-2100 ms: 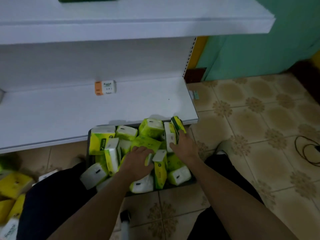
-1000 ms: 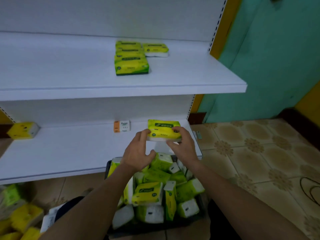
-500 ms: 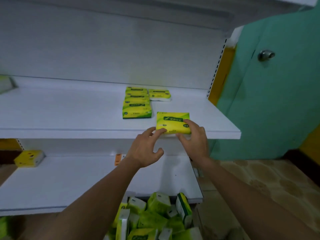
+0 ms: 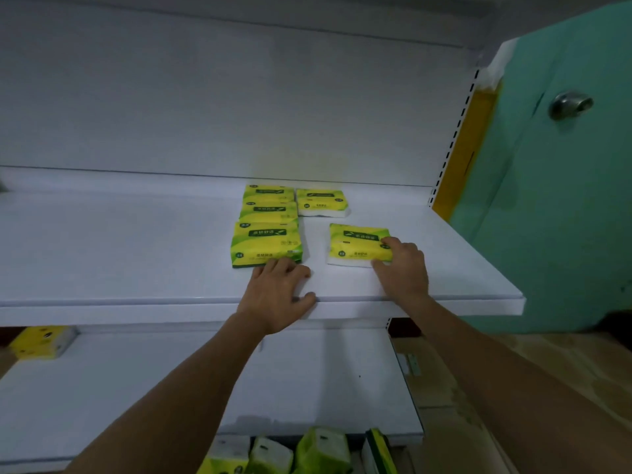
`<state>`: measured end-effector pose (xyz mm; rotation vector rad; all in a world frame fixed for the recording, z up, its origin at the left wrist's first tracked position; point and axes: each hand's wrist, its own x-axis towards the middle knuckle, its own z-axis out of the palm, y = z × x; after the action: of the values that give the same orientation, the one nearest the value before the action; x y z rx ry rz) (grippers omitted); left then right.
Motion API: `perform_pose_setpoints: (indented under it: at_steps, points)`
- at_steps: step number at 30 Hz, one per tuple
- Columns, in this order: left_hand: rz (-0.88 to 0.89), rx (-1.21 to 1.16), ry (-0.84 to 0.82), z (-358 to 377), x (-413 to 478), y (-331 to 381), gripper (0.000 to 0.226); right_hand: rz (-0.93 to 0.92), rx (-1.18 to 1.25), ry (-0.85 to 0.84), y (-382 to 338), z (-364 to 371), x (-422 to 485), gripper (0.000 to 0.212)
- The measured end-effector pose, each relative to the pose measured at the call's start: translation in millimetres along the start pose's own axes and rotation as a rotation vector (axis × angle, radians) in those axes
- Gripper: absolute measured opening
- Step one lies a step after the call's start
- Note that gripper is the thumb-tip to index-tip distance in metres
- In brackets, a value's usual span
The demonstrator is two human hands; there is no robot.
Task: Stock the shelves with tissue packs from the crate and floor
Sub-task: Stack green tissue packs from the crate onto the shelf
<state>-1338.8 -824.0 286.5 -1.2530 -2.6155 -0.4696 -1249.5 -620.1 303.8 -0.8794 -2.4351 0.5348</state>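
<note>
The upper shelf [image 4: 119,251] holds five tissue packs, all lying flat towards its right half. Three form a row [image 4: 267,227] running from far to near, each overlapping the next. A fourth, the far pack [image 4: 321,201], lies just right of the row's far end, close to the back panel [image 4: 205,97]. The fifth, the pack [image 4: 355,246], lies nearer and to the right, apart from the row and from the far pack, with bare shelf between.

The right hand [image 4: 402,271] grasps the pack at its near right corner, with fingers curled over the top and the thumb against the near side. The left hand [image 4: 278,295] is released and lies flat on the shelf. Its fingertips touch the near side of the row's nearest pack and its thumb rests at the shelf's front edge.

Left of the row the upper shelf is bare all the way across. To the right, bare shelf runs from the pack to the end.

The lower shelf [image 4: 136,388] carries one yellow pack [image 4: 42,342] at its far left. Below its near edge a jumble of packs [image 4: 318,451] shows. What holds them cannot be made out.

Right of the shelves stand a slotted upright [image 4: 455,131], a teal door [image 4: 564,217] with a knob [image 4: 569,105], and the floor [image 4: 547,364].
</note>
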Motion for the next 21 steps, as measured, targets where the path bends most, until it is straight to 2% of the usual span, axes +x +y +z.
perform_pose_setpoints:
  at_steps: [6,10,15,21]
  points:
    - [0.005,0.030,-0.007,8,1,-3,0.076,0.051,-0.023,-0.028,-18,21,34,0.044]
    - [0.020,0.056,0.016,10,1,-4,0.073,0.088,0.125,-0.041,-33,33,47,0.044]
    - [0.023,0.061,0.059,12,1,-4,0.065,0.035,0.233,-0.095,-39,42,50,0.048]
    - [0.022,0.075,0.049,11,0,-3,0.069,0.003,0.314,-0.113,-38,45,48,0.054]
